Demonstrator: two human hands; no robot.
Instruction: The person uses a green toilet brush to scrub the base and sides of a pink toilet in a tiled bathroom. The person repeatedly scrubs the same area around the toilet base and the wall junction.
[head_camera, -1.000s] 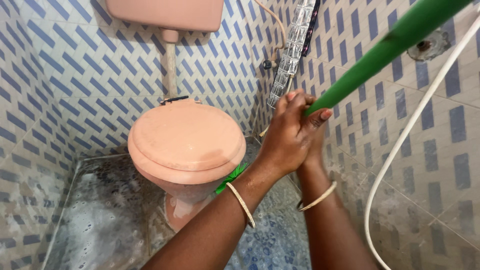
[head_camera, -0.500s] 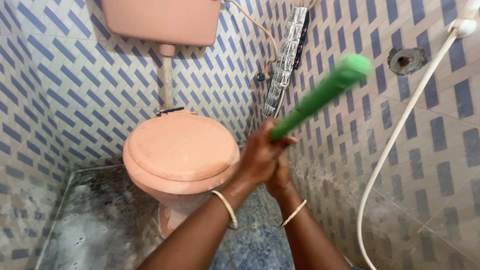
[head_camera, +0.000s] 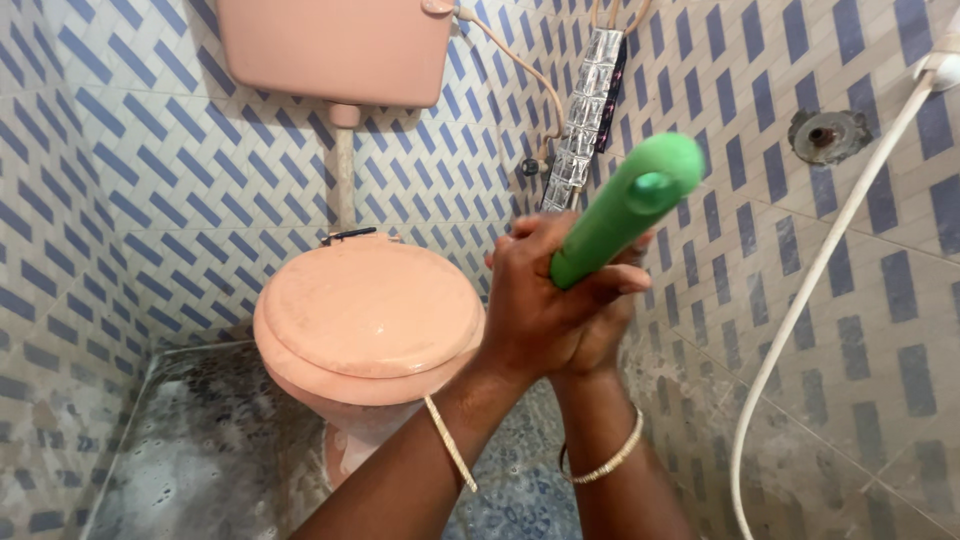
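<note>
Both your hands are wrapped around the green handle (head_camera: 625, 210), in front of the right-hand tiled wall (head_camera: 850, 330) and just right of the toilet. Left hand (head_camera: 535, 300) is on the near side, grip fully closed, fingers curled over the shaft. Right hand (head_camera: 600, 335) sits behind and under it, mostly hidden, grip also closed on the shaft as far as I can see. Handle tilts up and to the right, rounded butt end facing the camera; its lower end is hidden behind your hands. Pink toilet (head_camera: 365, 310) has its lid down, cistern (head_camera: 335, 45) above it on the back wall. White hose (head_camera: 800, 300) hangs down the right wall, apart from the handle. Thin bangle on each wrist. Floor (head_camera: 200, 450) looks wet and mottled.
</note>
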